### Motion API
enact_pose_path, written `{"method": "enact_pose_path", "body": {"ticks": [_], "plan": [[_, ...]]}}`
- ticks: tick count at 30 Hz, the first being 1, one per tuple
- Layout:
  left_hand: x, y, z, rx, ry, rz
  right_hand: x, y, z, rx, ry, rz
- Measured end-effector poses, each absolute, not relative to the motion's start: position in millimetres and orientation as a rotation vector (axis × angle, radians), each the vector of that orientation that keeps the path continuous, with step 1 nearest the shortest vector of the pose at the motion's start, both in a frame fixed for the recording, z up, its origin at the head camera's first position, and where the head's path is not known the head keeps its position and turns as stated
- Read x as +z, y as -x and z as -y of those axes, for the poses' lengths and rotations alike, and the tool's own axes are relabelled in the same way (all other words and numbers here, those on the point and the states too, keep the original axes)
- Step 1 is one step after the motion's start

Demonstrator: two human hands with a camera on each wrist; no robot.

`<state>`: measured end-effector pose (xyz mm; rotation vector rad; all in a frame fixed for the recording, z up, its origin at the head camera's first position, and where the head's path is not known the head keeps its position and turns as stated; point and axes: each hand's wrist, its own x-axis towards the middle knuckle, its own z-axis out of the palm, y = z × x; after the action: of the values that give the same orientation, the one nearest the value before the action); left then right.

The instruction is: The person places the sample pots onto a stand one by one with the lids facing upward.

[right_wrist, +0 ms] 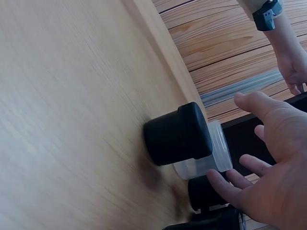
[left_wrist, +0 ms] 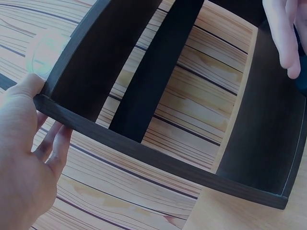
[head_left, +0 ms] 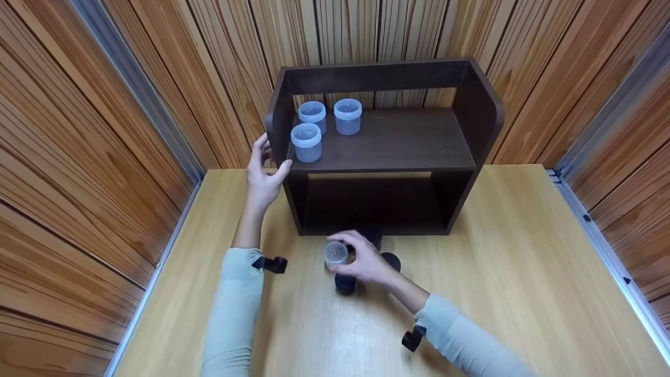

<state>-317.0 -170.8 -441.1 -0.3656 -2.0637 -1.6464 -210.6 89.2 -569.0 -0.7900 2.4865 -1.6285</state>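
My left hand (head_left: 266,183) grips the left side panel of a dark brown two-tier shelf (head_left: 392,139), its thumb at the front edge and its fingers around the outside. In the left wrist view, those fingers (left_wrist: 58,151) curl behind the panel. On the table in front of the shelf stands a translucent jar (head_left: 335,254) with screw threads at its rim. My right hand (head_left: 366,259) is spread around this jar, thumb on the near side and fingers on the far side. A black jar (right_wrist: 175,134) stands close by and partly covers the translucent one in the right wrist view.
Three translucent lidded jars (head_left: 306,144) stand at the left of the upper shelf board. More black jars (head_left: 391,261) are beside and partly under my right hand. Wood-patterned panels (head_left: 345,31) wall in the table (head_left: 523,272) at the back and sides.
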Motion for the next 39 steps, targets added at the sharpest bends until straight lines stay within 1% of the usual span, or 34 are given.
{"method": "enact_pose_path", "body": {"ticks": [17, 28, 39], "plan": [[-438.0, 319.2, 170.0, -1.642, 0.363, 2.054, -571.6, 213.3, -83.0, -1.419, 0.727, -2.647], [-438.6, 318.9, 171.0, -1.633, 0.365, 2.065, -574.6, 213.9, -84.3, -1.406, 0.764, -2.626], [-440.9, 317.5, 171.3, -1.624, 0.348, 2.087, -576.7, 211.2, -83.8, -1.425, 0.717, -2.613]]}}
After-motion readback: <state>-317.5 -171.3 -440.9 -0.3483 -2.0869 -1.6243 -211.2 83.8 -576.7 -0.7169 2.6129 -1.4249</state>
